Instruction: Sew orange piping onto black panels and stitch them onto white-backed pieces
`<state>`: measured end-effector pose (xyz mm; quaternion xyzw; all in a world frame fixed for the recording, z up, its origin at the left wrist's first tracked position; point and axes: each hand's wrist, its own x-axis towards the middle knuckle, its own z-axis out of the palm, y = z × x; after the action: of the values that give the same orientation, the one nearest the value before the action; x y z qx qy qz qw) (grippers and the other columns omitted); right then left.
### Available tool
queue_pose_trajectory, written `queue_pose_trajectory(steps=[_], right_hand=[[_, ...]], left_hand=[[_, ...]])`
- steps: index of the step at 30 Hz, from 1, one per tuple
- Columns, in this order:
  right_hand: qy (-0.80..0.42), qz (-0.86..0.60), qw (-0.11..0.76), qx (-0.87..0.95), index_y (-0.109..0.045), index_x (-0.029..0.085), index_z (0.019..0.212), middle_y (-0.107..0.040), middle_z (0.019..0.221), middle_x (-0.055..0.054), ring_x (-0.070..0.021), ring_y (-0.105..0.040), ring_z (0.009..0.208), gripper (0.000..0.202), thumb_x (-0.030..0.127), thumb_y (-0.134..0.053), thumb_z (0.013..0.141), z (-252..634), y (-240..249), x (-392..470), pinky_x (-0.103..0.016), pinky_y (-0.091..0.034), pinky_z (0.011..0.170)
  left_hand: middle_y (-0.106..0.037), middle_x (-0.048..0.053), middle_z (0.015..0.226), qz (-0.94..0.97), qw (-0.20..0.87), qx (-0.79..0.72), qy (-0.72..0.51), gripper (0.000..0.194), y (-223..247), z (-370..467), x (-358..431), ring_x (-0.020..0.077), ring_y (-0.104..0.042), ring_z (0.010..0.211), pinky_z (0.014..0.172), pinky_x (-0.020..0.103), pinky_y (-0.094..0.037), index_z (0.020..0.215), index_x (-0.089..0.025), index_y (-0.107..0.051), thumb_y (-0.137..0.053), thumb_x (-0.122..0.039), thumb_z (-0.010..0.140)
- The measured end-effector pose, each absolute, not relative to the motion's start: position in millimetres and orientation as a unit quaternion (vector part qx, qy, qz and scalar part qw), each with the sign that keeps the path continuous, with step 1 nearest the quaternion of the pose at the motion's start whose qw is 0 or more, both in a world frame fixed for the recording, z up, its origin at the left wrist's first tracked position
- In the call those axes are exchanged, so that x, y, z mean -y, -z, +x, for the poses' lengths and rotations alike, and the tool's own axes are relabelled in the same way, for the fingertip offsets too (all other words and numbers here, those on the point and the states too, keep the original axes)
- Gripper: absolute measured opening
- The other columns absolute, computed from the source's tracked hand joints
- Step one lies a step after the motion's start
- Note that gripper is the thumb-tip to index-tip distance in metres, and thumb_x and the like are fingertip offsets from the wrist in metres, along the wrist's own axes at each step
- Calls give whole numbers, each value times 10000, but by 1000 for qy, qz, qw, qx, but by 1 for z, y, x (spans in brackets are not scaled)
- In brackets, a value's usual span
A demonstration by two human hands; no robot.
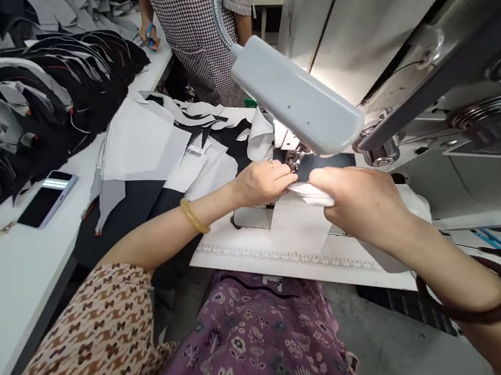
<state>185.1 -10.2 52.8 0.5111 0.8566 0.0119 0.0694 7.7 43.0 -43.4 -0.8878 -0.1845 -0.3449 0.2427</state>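
A sewing machine's presser foot (294, 158) stands just beyond my two hands, lit by the lamp. My left hand (261, 183) is closed with its fingertips pinching the edge of a white fabric piece (302, 221) close to the foot. On the right, my right hand (362, 202) is wrapped round a folded part of the same fabric, thumb on top. Dark cloth (330, 162) lies behind the hands at the needle area. The fabric hangs down over the front of the machine bed. The needle tip is too small to make out.
A grey lamp head (298, 97) hangs low over the hands. Cut white and black pieces (144, 139) lie to the left. A phone (47, 200) rests on the left table. A ruler strip (287, 257) runs along the front edge. Another person (186, 19) stands behind, holding something blue.
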Motion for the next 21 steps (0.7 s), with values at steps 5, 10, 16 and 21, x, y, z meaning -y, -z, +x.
queue_pose_trajectory(steps=[5, 10, 16, 21], right_hand=[[-7, 535, 92, -840, -519, 160, 764, -488, 646, -11, -101, -284, 536, 142, 84, -451, 665, 177, -59, 9, -236, -150, 502], [-121, 399, 37, -908, -515, 135, 707, -552, 689, -51, -135, -429, 617, 206, 24, -362, 788, 165, -25, 39, -270, -222, 567], [-237, 331, -85, -909, -499, 129, 700, -535, 704, -61, -153, -466, 678, 167, 38, -422, 817, 178, 10, 52, -280, -265, 636], [-230, 335, -96, -909, -427, 153, 644, -468, 632, -27, -149, -414, 610, 200, -4, -421, 768, 180, 0, 43, -272, -249, 609]], left_hand=[[-532, 23, 604, -909, 257, 169, 280, 305, 41, 6, -50, 127, -496, 564, 483, 269, -301, 719, -167, -549, -346, -276, 919], [-656, 38, 768, -915, 260, 151, 268, 218, 49, 0, -41, 122, -586, 660, 556, 267, -395, 873, -179, -590, -377, -207, 910], [-700, 66, 887, -908, 182, 167, 339, 196, 67, -2, -24, 153, -656, 837, 652, 285, -450, 991, -175, -601, -434, -145, 894], [-713, 40, 893, -891, 144, 234, 362, 211, 79, 2, -25, 151, -670, 871, 652, 277, -453, 996, -211, -617, -435, -171, 897]])
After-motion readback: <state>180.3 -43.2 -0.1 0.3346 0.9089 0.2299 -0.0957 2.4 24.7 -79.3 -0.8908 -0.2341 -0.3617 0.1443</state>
